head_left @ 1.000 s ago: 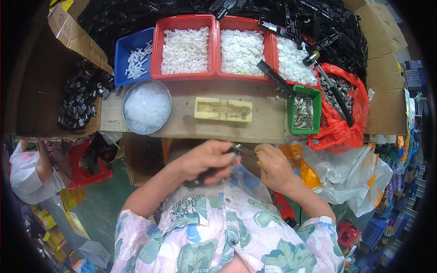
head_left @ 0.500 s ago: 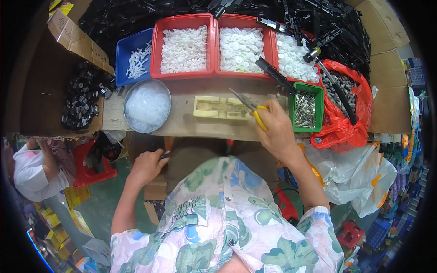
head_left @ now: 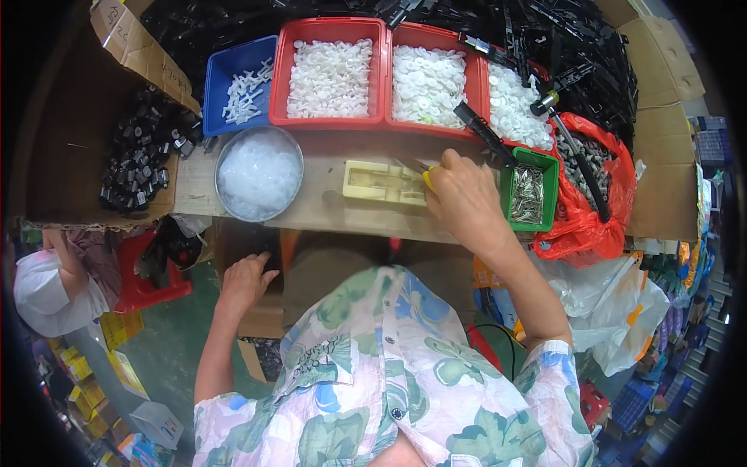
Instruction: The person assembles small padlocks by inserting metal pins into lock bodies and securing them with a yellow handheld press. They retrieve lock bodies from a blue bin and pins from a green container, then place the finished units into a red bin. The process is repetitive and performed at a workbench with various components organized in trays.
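Observation:
My right hand (head_left: 464,201) is closed on a yellow-handled hand tool (head_left: 427,178). The tool's metal tip lies at the right end of a cream plastic jig (head_left: 379,183) on the wooden bench (head_left: 327,210). My left hand (head_left: 247,281) is down below the bench edge with its fingers apart. It holds nothing and rests at the rim of a brown cardboard box (head_left: 261,319). My flower-print shirt hides my lap.
Behind the jig stand a blue bin (head_left: 233,82), red bins (head_left: 331,70) of white parts, a metal bowl (head_left: 258,173) of clear pieces and a green bin (head_left: 529,191) of metal pieces. A red bag (head_left: 580,222) hangs right. Black parts (head_left: 144,152) lie left. Another person (head_left: 54,280) sits lower left.
My hands were together at my lap a second ago. The right hand rose to the bench with the tool and now sits by the jig. The left hand dropped to the box.

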{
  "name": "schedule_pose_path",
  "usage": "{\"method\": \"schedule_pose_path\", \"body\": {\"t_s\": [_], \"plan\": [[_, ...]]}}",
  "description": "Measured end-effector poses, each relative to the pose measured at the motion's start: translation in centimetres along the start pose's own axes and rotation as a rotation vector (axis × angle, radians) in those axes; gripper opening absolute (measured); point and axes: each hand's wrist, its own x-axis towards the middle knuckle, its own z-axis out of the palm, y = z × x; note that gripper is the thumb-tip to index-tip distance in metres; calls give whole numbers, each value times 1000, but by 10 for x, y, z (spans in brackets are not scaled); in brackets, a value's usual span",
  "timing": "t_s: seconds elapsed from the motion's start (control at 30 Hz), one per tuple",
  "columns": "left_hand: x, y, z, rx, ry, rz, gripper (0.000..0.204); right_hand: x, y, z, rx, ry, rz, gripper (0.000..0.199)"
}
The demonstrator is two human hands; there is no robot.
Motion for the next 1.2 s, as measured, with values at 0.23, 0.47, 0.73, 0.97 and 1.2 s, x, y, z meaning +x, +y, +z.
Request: {"method": "schedule_pose_path", "body": {"t_s": [0.23, 0.47, 0.73, 0.97, 1.2], "plan": [[2, -5, 2, -32, 27, 40, 45, 2, -2, 5, 4, 71, 12, 10], [-1, -2, -2, -54, 27, 61, 46, -52, 19, -40, 235, 23, 211, 13], [1, 26, -31, -48, -9, 185, 44, -101, 30, -40, 289, 36, 318, 13], [-2, 58, -118, -398, -114, 433, 38, -64, 12, -3, 49, 66, 253, 19], [45, 48, -170, -459, 345, 297, 26, -46, 17, 8, 100, 220, 140, 25]]}}
